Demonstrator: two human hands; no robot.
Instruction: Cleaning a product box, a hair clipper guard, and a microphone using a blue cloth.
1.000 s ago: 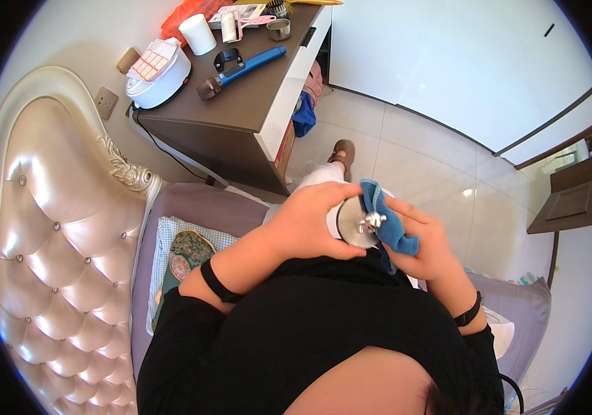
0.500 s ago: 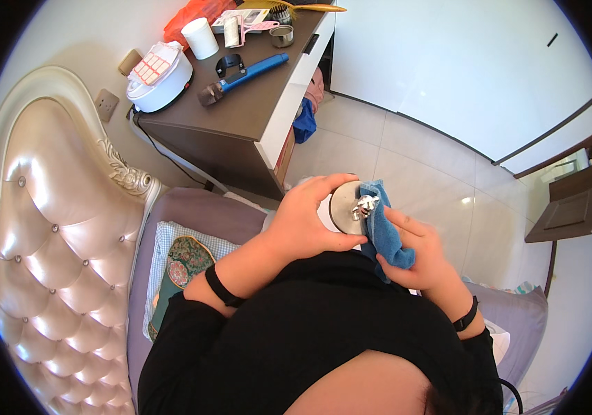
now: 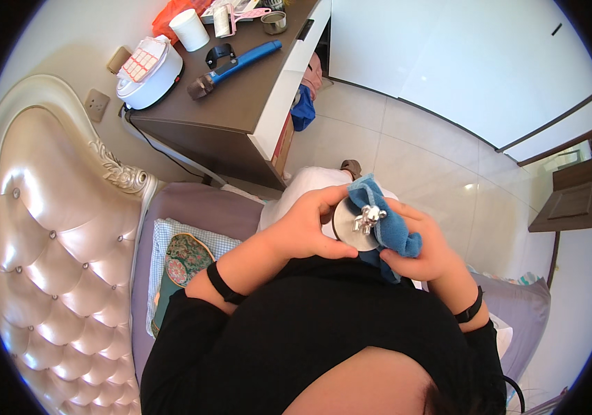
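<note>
In front of my chest, my left hand (image 3: 301, 227) is wrapped round the side of a round container with a pale disc-shaped lid (image 3: 348, 231). A shiny silver animal-shaped knob (image 3: 369, 219) stands on top of the lid. The container's body is mostly hidden below it. On the other side, my right hand (image 3: 435, 243) grips a blue cloth (image 3: 398, 235), its fingers behind the fabric. The cloth lies bunched against the container's right side and over part of the lid's edge, next to the knob.
A dark desk (image 3: 240, 97) at the upper left bears a blue microphone (image 3: 240, 68), a white appliance (image 3: 149, 77), a white cup (image 3: 188, 30), a lint roller (image 3: 224, 21) and a metal tin (image 3: 274, 23). A tufted headboard (image 3: 53, 242) stands left of the bed (image 3: 171, 200), where a green patterned pouch (image 3: 186, 261) lies.
The container has shifted slightly right and down, and the cloth has moved farther over the lid, past the knob. A white-clad leg and a foot now show behind my hands.
</note>
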